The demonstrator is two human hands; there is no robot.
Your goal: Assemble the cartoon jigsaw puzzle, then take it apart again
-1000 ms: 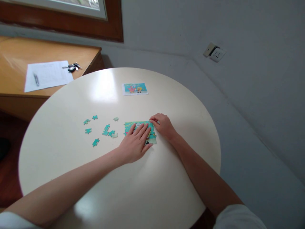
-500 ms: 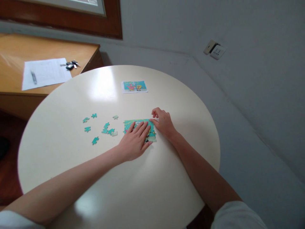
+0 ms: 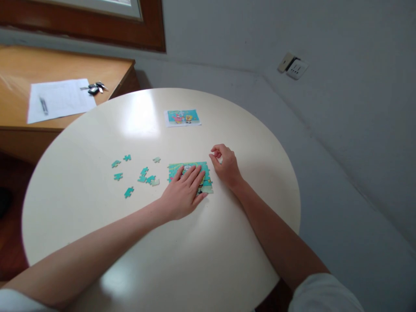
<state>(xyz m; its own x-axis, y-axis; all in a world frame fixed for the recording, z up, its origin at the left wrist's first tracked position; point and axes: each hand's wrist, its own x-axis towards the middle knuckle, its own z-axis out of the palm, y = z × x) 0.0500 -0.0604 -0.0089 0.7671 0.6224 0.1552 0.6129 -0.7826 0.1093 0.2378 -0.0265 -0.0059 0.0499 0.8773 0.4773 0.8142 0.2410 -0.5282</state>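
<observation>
Wooden desk (image 3: 81,65) off to the left, with a white sheet of paper (image 3: 63,99) on it. Some pen-looking thing (image 3: 43,106) lies on the sheet, too blurry to swear to, and a bunch of keys (image 3: 94,90) sits at its right edge. Brown window frame (image 3: 97,31) above, plus a beige plate (image 3: 286,62) and white socket (image 3: 297,69) on the greyish wall (image 3: 341,112).

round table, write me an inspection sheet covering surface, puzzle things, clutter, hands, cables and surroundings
Surface: round white table, glossy, with glare at its far left.
Puzzle things: partly joined puzzle; loose pieces scattered to its left; printed picture lying beyond it.
Clutter: paper and keys on the wooden desk.
Grip: left hand flat on the puzzle, fingers spread; right hand off its upper right corner, thumb apart from curled fingers.
Cables: nothing seen.
Surroundings: grey wall, wall socket, brown window frame.
</observation>
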